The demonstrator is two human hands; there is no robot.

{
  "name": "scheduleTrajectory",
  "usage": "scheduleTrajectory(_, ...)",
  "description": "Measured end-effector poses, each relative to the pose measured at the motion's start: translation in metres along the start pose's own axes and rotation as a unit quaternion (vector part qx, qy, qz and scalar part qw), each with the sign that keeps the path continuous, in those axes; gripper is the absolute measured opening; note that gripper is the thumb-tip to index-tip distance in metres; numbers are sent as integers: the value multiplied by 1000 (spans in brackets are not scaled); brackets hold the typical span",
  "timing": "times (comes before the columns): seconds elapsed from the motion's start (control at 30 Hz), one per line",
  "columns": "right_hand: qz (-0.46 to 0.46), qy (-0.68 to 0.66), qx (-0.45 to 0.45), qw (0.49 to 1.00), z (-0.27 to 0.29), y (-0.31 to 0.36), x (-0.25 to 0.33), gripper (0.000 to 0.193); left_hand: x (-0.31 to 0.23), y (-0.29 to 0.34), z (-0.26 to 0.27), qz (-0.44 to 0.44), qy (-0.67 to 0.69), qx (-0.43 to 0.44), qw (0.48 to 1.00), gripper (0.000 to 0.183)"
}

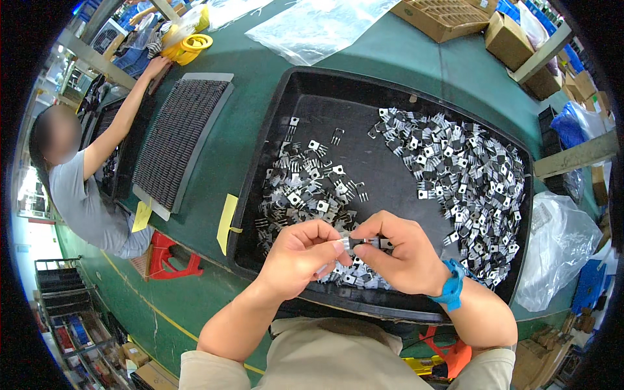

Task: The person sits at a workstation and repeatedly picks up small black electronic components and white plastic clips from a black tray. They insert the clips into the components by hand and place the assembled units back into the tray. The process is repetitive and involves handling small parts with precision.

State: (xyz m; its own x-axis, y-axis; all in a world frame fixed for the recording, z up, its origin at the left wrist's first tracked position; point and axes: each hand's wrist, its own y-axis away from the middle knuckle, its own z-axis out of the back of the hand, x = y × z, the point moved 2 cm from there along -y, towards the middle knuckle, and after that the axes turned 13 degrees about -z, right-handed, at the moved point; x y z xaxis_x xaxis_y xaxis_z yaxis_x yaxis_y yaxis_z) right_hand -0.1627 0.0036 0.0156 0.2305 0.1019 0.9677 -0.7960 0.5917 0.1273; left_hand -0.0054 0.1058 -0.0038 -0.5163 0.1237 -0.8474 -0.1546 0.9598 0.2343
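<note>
Over the near side of a large black tray (364, 172), my two hands meet at a small transistor (359, 242) with a dark body and silvery metal parts. My left hand (296, 255) pinches its silvery end between thumb and finger. From the other side, thumb and fingers of my right hand (411, 260) close round the dark part. Whether more than one transistor is between the fingers, I cannot tell. Below and around my hands lies a loose heap of transistors (302, 185) with metal tabs and thin legs. A larger heap of transistors (468, 175) covers the tray's right side.
On the left, a grey board (182, 136) carries dense rows of dark parts. A yellow tag (226, 223) hangs at the tray's left edge. Beyond it, a co-worker (97, 169) reaches toward yellow tape rolls (194, 45). Clear plastic bags (559, 247) lie at right; cardboard boxes (507, 40) stand behind.
</note>
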Motion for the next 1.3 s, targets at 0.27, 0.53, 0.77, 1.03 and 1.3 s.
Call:
scheduleTrajectory(0.27, 2, 13, 2, 1000, 3, -1, 4, 16, -1, 0, -2, 11, -46, -7, 999, 9)
scheduleTrajectory(0.53, -233, -188, 42, 953, 9, -7, 1, 7, 0, -1, 0, 4, 29, -14, 999, 14)
scheduleTrajectory(0.77, -28, 321, 83, 943, 0, -3, -26, 12, 0, -1, 2, -18, 30, -35, 999, 17)
scheduleTrajectory(1.03, -112, 353, 125, 921, -10, 2, -22, 16, 1, -1, 3, -23, 45, -37, 998, 17)
scheduleTrajectory(1.3, -14, 2, -58, 998, 14, -6, 6, 9, 0, -1, -2, -10, 30, -24, 999, 14)
